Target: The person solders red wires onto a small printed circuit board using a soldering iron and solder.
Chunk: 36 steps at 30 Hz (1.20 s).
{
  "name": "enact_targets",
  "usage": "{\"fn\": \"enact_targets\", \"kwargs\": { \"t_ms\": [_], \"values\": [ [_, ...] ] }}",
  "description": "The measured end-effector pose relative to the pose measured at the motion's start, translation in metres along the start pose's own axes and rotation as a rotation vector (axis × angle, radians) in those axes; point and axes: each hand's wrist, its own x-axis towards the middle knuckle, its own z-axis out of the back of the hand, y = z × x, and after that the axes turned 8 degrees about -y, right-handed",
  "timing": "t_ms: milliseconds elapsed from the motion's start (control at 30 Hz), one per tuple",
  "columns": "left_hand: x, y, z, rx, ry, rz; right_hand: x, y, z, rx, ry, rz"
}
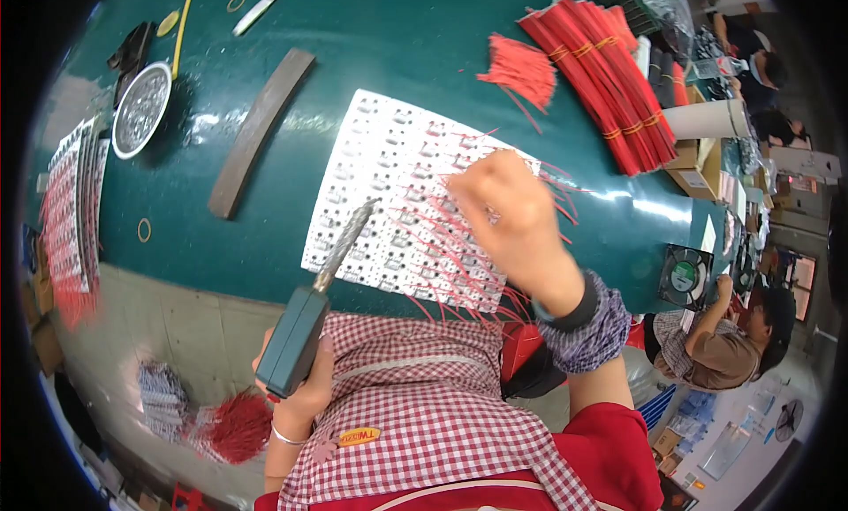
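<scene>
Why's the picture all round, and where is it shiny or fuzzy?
Head view: the fisheye lens leaves dark, rounded edges; head view: white glare shines on the green table, strongest toward the right; head view: the right hand looks smeared, perhaps from moving, while the green handheld tool in the left hand looks clearer.

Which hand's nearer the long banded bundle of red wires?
Right. The right hand is over the white board, lower left of the bundle; the left hand, gripping the green tool, is farther, below the board's left side.
</scene>
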Motion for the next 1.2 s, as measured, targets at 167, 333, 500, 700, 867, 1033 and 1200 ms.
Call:
{"fn": "enact_targets", "kwargs": {
  "t_ms": [167,333,500,700,867,1033,1200],
  "values": [
    [-0.002,0.001,-0.004,-0.041,-0.01,0.204,0.045,-0.085,0.014,-0.388,-0.116,-0.026],
    [0.002,-0.003,-0.006,-0.063,-0.053,0.103,0.06,-0.124,-0.005,-0.377,-0.151,0.118],
    [0.003,-0.003,-0.004,-0.017,-0.061,0.086,0.062,-0.135,-0.013,-0.553,-0.131,0.253],
    [0.005,-0.004,-0.001,0.011,-0.058,0.007,0.063,-0.14,-0.012,-0.574,-0.105,0.295],
    [0.007,-0.002,-0.001,-0.002,-0.068,-0.042,0.064,-0.142,-0.008,-0.473,-0.091,0.293],
    [-0.001,0.002,0.01,-0.105,0.063,0.021,0.071,-0.123,-0.001,-0.569,-0.094,0.312],
    [-0.005,0.007,0.015,-0.1,0.067,0.036,0.079,-0.093,0.019,-0.782,0.02,0.431]
  ]
}}
